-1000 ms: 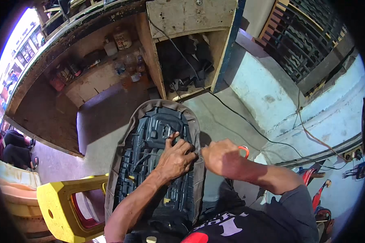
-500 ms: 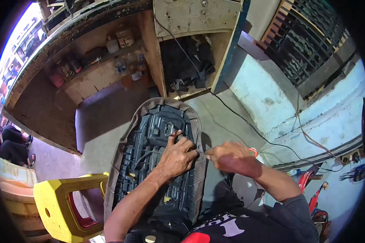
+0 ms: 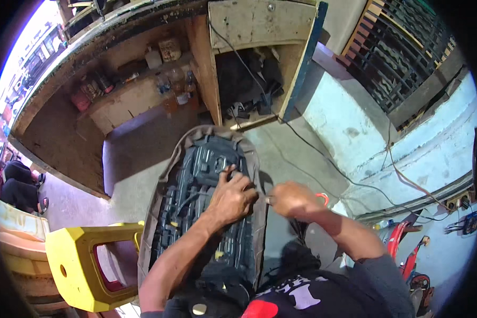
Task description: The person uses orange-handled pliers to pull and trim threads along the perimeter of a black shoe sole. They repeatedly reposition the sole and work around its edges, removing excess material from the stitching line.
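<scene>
Head view has a wooden cabinet (image 3: 204, 63) beyond the far end of an upside-down seat (image 3: 206, 159), which reaches back toward the person's lap, black base up, so that its brown cover's (image 3: 259, 238) folded edge is easy to reach, with a yellow stool (image 3: 71, 254) left of the seat. Left hand (image 3: 230, 199) bends its fingers onto the seat's right edge, seemingly to steady it, though whether they pinch cannot be told; right hand (image 3: 289, 200), just right of that edge, is a blurred fist, contents hidden, near an orange loop (image 3: 325, 199).
</scene>
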The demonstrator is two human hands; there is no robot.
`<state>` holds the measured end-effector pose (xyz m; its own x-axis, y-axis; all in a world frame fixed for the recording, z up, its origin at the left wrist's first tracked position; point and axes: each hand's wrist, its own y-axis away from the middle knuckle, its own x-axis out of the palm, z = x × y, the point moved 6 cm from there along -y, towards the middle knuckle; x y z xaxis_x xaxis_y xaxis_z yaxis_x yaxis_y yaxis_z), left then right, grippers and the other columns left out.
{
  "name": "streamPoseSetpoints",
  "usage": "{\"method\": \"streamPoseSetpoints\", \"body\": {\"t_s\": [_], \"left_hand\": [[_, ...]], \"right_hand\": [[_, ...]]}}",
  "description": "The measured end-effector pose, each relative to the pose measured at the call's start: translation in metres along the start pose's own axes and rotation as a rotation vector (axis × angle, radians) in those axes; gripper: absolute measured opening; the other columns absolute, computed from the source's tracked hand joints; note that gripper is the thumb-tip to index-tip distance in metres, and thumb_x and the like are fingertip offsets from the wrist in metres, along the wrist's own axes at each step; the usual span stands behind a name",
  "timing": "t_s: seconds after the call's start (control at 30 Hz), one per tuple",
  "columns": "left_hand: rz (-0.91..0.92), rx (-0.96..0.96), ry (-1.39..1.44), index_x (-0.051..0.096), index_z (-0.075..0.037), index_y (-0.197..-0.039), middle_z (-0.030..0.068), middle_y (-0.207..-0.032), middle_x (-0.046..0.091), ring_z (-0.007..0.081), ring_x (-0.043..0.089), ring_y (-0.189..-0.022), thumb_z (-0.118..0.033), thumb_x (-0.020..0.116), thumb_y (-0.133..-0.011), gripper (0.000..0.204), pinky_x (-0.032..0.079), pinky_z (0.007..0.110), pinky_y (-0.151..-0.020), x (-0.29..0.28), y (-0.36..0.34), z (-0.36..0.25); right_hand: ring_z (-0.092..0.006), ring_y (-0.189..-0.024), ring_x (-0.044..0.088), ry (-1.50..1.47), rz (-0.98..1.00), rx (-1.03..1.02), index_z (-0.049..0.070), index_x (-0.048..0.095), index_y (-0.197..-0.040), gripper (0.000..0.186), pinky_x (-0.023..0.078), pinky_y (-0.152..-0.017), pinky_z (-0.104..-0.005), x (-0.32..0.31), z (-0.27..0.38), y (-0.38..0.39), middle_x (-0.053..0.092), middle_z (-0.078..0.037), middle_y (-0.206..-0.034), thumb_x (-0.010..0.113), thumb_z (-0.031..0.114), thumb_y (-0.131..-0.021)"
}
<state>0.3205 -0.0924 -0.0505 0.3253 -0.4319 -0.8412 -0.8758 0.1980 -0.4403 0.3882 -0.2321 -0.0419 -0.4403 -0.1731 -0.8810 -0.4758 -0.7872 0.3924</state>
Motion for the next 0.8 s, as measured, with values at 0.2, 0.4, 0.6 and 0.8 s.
{"method": "streamPoseSetpoints", "body": {"t_s": [0.2,0.4,0.6,0.8], "left_hand": [[0.047,-0.050,-0.039,0.077,-0.015,-0.090,0.0034,-0.091,0.059,0.0238,0.059,-0.101,-0.013,0.077,-0.074,0.016,0.030,0.058,-0.116,-0.003,0.016,-0.002],[0.067,-0.044,-0.072,0.076,-0.016,-0.089,0.0032,-0.095,0.062,0.0236,0.060,-0.104,-0.015,0.073,-0.075,0.014,0.029,0.058,-0.118,-0.004,0.010,-0.001],[0.099,-0.064,-0.106,0.077,-0.017,-0.092,0.0026,-0.098,0.062,0.0226,0.059,-0.108,-0.015,0.074,-0.075,0.018,0.028,0.057,-0.119,0.002,0.013,0.003],[0.097,-0.081,-0.080,0.078,-0.018,-0.094,0.0015,-0.099,0.062,0.0220,0.059,-0.110,-0.013,0.074,-0.075,0.020,0.028,0.057,-0.119,-0.001,0.020,0.003]], "right_hand": [[-0.0300,-0.065,0.068,-0.524,0.075,-0.050,0.007,0.077,-0.109,0.031,0.051,-0.066,-0.0449,-0.004,-0.014,0.005,0.072,-0.017,-0.076,0.063,0.033,-0.098],[-0.0399,-0.086,0.074,0.192,-0.227,-0.035,0.018,0.078,-0.111,0.025,0.058,-0.080,-0.0513,-0.003,0.016,0.013,0.076,-0.018,-0.094,0.058,0.021,-0.095],[-0.0329,-0.072,0.069,-0.336,-0.147,-0.124,0.003,0.071,-0.089,0.027,0.051,-0.066,-0.0442,0.020,-0.023,-0.022,0.070,-0.014,-0.074,0.061,0.026,-0.097],[-0.0372,-0.089,0.073,-0.321,0.010,0.014,0.009,0.075,-0.108,0.034,0.056,-0.076,-0.0435,0.005,-0.004,0.004,0.074,-0.019,-0.091,0.061,0.039,-0.101]]}}
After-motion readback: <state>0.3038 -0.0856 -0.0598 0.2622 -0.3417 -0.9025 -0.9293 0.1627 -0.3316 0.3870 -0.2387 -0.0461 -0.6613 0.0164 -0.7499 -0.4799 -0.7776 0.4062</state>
